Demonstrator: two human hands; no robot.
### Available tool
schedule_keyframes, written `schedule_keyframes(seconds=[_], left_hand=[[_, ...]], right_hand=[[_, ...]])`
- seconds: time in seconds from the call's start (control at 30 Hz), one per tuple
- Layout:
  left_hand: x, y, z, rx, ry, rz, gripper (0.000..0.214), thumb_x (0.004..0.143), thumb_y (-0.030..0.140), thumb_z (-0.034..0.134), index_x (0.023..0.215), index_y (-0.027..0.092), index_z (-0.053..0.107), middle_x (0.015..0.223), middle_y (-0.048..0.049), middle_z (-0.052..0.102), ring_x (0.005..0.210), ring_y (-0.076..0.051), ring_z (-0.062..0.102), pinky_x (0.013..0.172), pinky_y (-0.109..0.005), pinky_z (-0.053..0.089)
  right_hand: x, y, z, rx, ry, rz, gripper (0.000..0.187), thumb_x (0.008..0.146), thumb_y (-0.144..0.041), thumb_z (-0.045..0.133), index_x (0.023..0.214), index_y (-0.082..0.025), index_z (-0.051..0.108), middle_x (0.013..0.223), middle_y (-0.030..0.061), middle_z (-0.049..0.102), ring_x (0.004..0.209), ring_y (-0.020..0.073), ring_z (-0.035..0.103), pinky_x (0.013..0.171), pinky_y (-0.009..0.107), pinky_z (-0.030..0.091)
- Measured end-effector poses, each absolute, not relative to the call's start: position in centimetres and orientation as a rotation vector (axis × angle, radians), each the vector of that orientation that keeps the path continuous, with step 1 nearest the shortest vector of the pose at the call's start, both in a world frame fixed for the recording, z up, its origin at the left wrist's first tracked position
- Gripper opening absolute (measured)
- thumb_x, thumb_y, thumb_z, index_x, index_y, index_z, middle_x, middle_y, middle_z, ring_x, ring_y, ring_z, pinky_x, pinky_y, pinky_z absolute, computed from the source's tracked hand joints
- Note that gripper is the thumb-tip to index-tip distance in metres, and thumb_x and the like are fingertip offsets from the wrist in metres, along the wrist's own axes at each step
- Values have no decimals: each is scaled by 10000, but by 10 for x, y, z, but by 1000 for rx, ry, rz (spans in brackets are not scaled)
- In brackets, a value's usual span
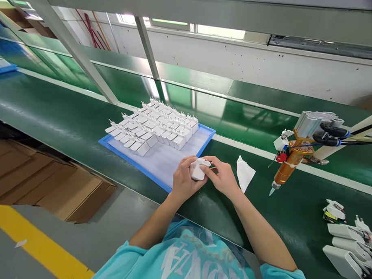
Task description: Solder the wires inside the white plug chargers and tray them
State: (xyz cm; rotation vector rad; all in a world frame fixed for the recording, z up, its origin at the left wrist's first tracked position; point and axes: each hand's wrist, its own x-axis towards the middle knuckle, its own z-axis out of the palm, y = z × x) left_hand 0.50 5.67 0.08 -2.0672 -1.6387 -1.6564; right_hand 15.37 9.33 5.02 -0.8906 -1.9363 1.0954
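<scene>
Both of my hands hold one white plug adapter (198,171) above the near edge of the green bench. My left hand (184,176) wraps round it from the left, fingers curled behind. On its right side my right hand (220,174) pinches it with thumb and fingers. Just beyond lies a blue-rimmed tray (127,157), with several rows of white plug adapters (156,126) packed in its far part, prongs pointing up. To the right of my right hand is a folded white paper (245,173).
An orange dispensing nozzle (287,169) on a bracket hangs over the bench at right. Open white housings (348,247) with wires and a small circuit board piece (334,212) lie at the right edge. Cardboard boxes (71,192) stand on the floor at left. A slanted metal post (85,62) rises behind.
</scene>
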Motion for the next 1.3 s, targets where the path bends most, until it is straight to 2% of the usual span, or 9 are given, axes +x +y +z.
schedule_keyframes(seconds=[0.17,0.27,0.43,0.6,0.7,0.8,0.9,1.1,1.3], left_hand=[[-11,52,4,-2314,-1905,-1675,347,724,337,731,977,244,513,1004,-82,717,860,-221,698,635,-279,512],[-15,51,11,-2163,-2265,-2188,394,705,431,737,942,233,493,740,-2,691,627,-177,672,546,-253,500],[-14,60,28,-1432,-2497,-3409,448,730,508,657,989,185,488,744,-26,698,511,-140,627,437,-222,489],[-14,70,35,-416,-2633,-3763,319,833,411,533,974,129,586,750,-52,702,432,-60,522,385,-149,437],[-15,73,26,-486,-2481,-3809,305,823,410,551,958,137,574,773,-46,694,437,-49,489,395,-151,410],[-26,73,9,-860,-2396,-3517,357,733,443,675,901,175,510,723,10,639,501,-71,516,451,-176,408],[-53,72,-7,-1318,-2474,-2804,430,688,476,738,869,205,457,682,44,591,586,-110,558,541,-214,426],[-123,90,-13,-1673,-2493,-1196,280,765,355,686,945,205,534,911,-48,642,792,-210,603,728,-329,473],[-146,119,-7,-1771,-2383,-544,162,853,225,585,995,151,557,1001,-132,620,1029,-287,566,788,-348,479]], right_hand=[[151,96,46,-1003,-1847,1064,288,871,-484,587,967,-218,641,945,47,727,862,179,695,675,285,599],[153,97,49,-1015,-1815,1131,342,875,-528,560,971,-212,645,911,54,731,853,184,699,633,277,597],[159,98,54,-1049,-1767,1140,375,919,-540,484,1054,-223,630,902,59,726,848,189,707,654,299,596],[158,99,50,-1057,-1838,1107,375,931,-531,461,1035,-213,632,866,60,723,775,178,701,655,303,585],[156,100,47,-1064,-1891,1084,378,935,-525,450,1022,-207,634,841,56,716,747,175,691,645,299,569],[156,100,45,-1108,-1952,1044,382,933,-528,442,1023,-211,636,843,53,711,733,175,681,654,303,555],[156,101,43,-1159,-2010,1021,370,934,-520,433,1036,-224,630,863,46,712,735,172,677,668,302,546],[154,104,39,-1161,-2119,973,340,942,-492,414,1003,-231,623,823,28,703,734,173,658,676,310,523],[153,104,34,-1200,-2225,899,316,956,-466,406,961,-243,631,801,10,697,719,168,650,663,301,495]])
